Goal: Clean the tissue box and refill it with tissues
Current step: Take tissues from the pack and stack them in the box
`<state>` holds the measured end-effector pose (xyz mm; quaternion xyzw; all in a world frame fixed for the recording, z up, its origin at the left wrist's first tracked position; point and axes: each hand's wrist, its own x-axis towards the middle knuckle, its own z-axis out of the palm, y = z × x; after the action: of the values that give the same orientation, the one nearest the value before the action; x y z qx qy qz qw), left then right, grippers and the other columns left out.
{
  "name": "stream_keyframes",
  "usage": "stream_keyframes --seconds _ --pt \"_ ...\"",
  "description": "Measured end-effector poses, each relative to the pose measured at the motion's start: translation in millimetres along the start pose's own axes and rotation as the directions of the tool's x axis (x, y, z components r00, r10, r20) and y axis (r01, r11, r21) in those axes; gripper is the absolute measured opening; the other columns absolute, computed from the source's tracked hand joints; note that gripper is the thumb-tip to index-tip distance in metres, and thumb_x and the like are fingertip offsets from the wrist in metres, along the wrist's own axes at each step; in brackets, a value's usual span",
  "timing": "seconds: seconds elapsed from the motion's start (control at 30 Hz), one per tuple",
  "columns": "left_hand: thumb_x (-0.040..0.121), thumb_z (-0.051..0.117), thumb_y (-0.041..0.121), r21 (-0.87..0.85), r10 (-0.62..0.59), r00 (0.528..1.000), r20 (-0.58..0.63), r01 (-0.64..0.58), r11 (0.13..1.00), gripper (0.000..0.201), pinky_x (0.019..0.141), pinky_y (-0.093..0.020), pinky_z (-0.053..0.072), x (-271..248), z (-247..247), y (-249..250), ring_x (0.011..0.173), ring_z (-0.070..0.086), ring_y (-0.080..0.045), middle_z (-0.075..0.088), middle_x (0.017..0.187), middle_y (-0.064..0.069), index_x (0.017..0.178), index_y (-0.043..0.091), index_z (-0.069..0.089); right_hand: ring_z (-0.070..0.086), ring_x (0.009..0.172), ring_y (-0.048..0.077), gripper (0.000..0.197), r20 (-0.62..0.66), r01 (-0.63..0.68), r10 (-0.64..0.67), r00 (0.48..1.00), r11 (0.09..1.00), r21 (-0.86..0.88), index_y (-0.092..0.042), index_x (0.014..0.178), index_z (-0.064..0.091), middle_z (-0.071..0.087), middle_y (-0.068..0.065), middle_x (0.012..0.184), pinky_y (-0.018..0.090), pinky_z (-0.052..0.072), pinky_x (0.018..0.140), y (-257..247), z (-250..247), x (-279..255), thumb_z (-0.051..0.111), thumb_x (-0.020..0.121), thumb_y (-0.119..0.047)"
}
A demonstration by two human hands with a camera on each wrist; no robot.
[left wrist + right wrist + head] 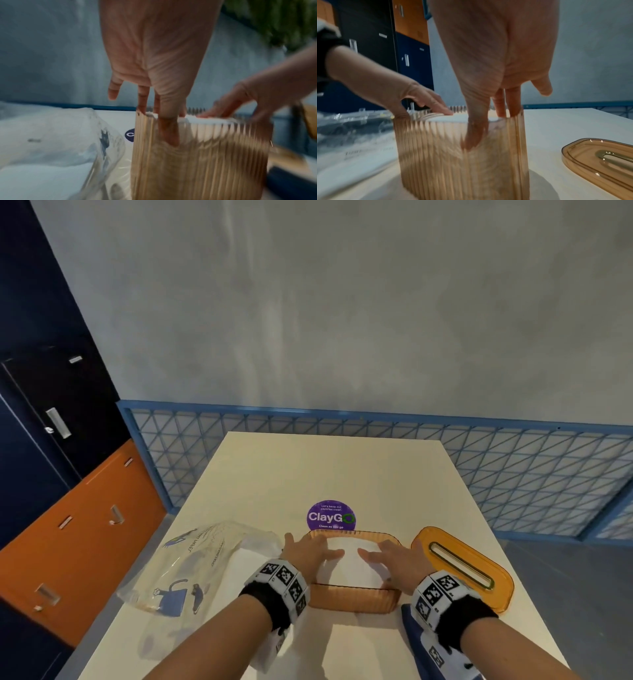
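An amber ribbed tissue box stands open on the white table. A white stack of tissues fills it. My left hand and right hand lie flat on the tissues, fingers straight, pressing on the stack. In the left wrist view my left hand has its thumb down inside the box behind the near wall. The right wrist view shows my right hand likewise, thumb inside the box. The amber lid with its slot lies to the right of the box.
A crumpled clear plastic tissue wrapper lies left of the box. A purple round sticker sits on the table behind it. A dark blue item lies under my right wrist. A blue mesh railing borders the table's far side.
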<state>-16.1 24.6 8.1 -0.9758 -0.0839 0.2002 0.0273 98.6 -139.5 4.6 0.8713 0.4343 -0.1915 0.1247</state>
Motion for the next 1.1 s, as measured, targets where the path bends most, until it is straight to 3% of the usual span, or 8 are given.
stream_keyframes --seconds 0.1,0.17,0.23,0.3,0.4,0.5,0.6,1.1 --pt "0.091 0.055 0.024 -0.283 -0.141 0.964 -0.225 0.073 0.956 0.055 0.103 -0.043 0.03 -12.3 13.3 -19.0 0.132 0.032 -0.021 0.033 0.146 0.004 0.14 0.039 0.036 0.037 0.133 0.015 0.042 -0.212 0.018 0.01 0.977 0.991 0.132 -0.038 0.132 0.047 0.041 -0.004 0.144 0.041 0.025 0.109 11.6 3.2 -1.0 0.055 0.091 -0.033" --pt "0.094 0.051 0.025 -0.467 -0.361 0.857 -0.369 0.165 0.869 0.043 0.098 -0.037 0.038 -19.6 27.1 -38.5 0.125 0.04 -0.021 0.042 0.138 0.002 0.136 0.033 0.045 0.042 0.128 0.012 0.034 -0.394 0.032 0.087 0.915 0.958 0.286 -0.033 0.128 0.053 0.046 -0.005 0.139 0.028 0.033 0.1 18.6 8.2 -4.2 0.051 0.094 -0.032" --pt "0.096 0.046 0.019 -0.624 -0.567 0.769 -0.295 0.294 0.724 0.036 0.096 -0.037 0.043 -24.9 46.1 -56.6 0.12 0.046 -0.025 0.048 0.132 -0.008 0.131 0.02 0.051 0.044 0.127 0.017 0.042 -0.37 0.016 0.186 0.91 0.877 0.48 -0.025 0.138 0.042 0.046 0.003 0.14 0.025 0.035 0.1 21.2 11.8 -8.3 0.047 0.097 -0.027" --pt "0.097 0.041 0.016 -0.637 -0.654 0.755 -0.051 0.479 0.603 0.035 0.101 -0.036 0.041 -28.2 67.5 -66.4 0.123 0.047 -0.029 0.043 0.136 -0.014 0.131 0.012 0.049 0.044 0.128 0.024 0.053 -0.188 -0.077 0.246 0.951 0.776 0.627 -0.019 0.148 0.022 0.044 0.012 0.142 0.031 0.037 0.104 19.4 13.5 -9.6 0.041 0.1 -0.024" --pt "0.097 0.042 0.024 -0.524 -0.656 0.74 0.151 0.623 0.581 0.037 0.104 -0.032 0.039 -26.5 88.4 -60.7 0.125 0.048 -0.027 0.04 0.138 -0.014 0.131 0.01 0.044 0.055 0.104 0.025 0.056 -0.024 -0.174 0.269 0.963 0.686 0.707 -0.016 0.151 0.006 0.054 0.02 0.131 0.035 0.047 0.092 18.1 19.7 -4.5 0.031 0.102 -0.022" --pt "0.094 0.043 0.047 -0.369 -0.644 0.741 0.189 0.662 0.652 0.051 0.104 -0.029 0.037 -19.0 99.6 -49.9 0.125 0.045 -0.023 0.04 0.136 -0.011 0.131 0.011 0.043 0.049 0.09 0.019 0.054 0.021 -0.217 0.274 0.962 0.71 0.67 -0.014 0.15 0.003 0.057 0.021 0.124 0.024 0.04 0.075 16.6 21.8 0.1 0.028 0.102 -0.015" --pt "0.087 0.044 0.062 -0.273 -0.664 0.723 0.191 0.689 0.672 0.068 0.103 -0.03 0.039 -10.2 105.5 -44.4 0.125 0.046 -0.022 0.044 0.136 -0.012 0.131 0.011 0.044 0.049 0.088 0.019 0.055 0.029 -0.233 0.28 0.959 0.73 0.642 -0.013 0.15 0.003 0.058 0.022 0.121 0.023 0.037 0.073 15.5 20.5 1.9 0.028 0.102 -0.012" --pt "0.094 0.043 0.029 -0.309 -0.705 0.664 0.247 0.744 0.592 0.04 0.107 -0.036 0.036 5.4 104.7 -42.3 0.131 0.042 -0.025 0.045 0.141 -0.009 0.132 0.015 0.045 0.051 0.086 0.017 0.057 0.024 -0.245 0.29 0.957 0.756 0.607 -0.014 0.15 -0.003 0.06 0.016 0.111 0.021 0.041 0.067 12.5 20.3 1.5 0.027 0.101 -0.011"
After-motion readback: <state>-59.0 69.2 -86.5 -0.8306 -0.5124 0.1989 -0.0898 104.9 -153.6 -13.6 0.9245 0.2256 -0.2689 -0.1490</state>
